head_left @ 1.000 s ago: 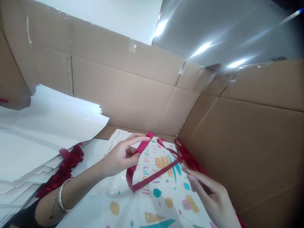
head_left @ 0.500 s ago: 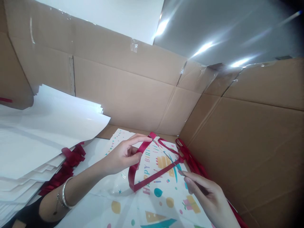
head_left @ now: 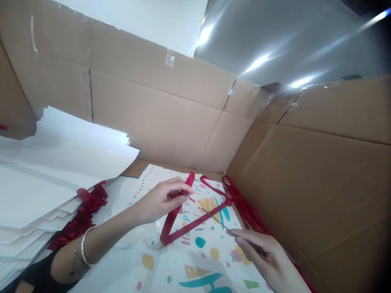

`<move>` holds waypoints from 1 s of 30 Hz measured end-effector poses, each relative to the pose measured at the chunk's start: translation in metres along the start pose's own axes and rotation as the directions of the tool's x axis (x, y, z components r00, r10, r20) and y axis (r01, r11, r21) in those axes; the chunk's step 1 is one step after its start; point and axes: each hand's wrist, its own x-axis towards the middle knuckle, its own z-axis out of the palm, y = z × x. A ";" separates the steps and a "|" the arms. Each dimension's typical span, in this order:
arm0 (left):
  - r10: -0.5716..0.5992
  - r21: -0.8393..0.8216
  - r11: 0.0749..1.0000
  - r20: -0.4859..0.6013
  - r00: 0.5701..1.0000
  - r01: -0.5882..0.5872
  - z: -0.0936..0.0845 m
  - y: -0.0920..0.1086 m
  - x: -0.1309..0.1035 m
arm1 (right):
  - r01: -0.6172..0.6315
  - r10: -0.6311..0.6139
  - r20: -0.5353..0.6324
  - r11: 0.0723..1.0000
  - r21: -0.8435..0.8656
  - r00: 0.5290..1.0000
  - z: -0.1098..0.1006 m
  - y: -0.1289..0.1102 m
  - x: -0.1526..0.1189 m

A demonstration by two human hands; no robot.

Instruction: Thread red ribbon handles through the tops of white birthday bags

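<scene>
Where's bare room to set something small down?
Best patch: near end of the printed sheet, below the ribbon loop, between left forearm and right hand. Smaller: white strip between paper stack and printed sheet, beyond the left forearm. Crowded: mid-sheet, with left hand, ribbon loop and thin tool; right edge, with red ribbon bundle along the cardboard wall.

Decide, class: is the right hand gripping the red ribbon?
No, the right hand pinches a thin rod, while the left hand holds the red ribbon.
</scene>
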 end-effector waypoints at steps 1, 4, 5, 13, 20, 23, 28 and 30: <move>-0.008 0.026 1.000 -0.010 1.000 0.008 -0.001 0.000 0.001 | -0.004 0.004 0.000 1.000 -0.004 1.000 -0.001 0.001 -0.002; -0.055 0.113 0.992 -0.052 0.997 0.061 -0.003 -0.001 0.003 | -0.024 0.025 0.036 0.999 -0.022 0.999 -0.004 0.001 -0.004; -0.066 0.137 0.988 -0.051 0.997 0.073 -0.002 -0.001 0.004 | -0.035 0.036 0.063 0.999 -0.025 0.997 -0.004 -0.002 -0.002; -0.064 0.200 0.978 0.064 0.996 0.050 0.034 -0.007 -0.006 | -0.064 0.024 0.182 0.974 0.219 0.983 0.027 -0.060 0.027; -0.026 0.172 0.985 0.194 0.981 -0.008 0.056 -0.010 -0.018 | -0.068 0.048 0.074 0.954 0.291 0.996 0.018 -0.070 0.015; -0.059 0.154 0.988 0.289 0.955 0.014 0.073 -0.010 -0.030 | -0.078 0.099 -0.077 0.970 0.231 0.992 -0.006 -0.073 0.008; -0.054 0.177 0.983 0.520 0.853 -0.046 0.098 0.002 -0.058 | -0.185 0.214 -0.541 0.977 0.108 0.814 -0.060 -0.082 0.005; -0.045 0.212 0.970 0.635 0.771 -0.118 0.102 0.006 -0.068 | -0.218 0.205 -0.695 0.973 0.071 0.689 -0.081 -0.082 0.006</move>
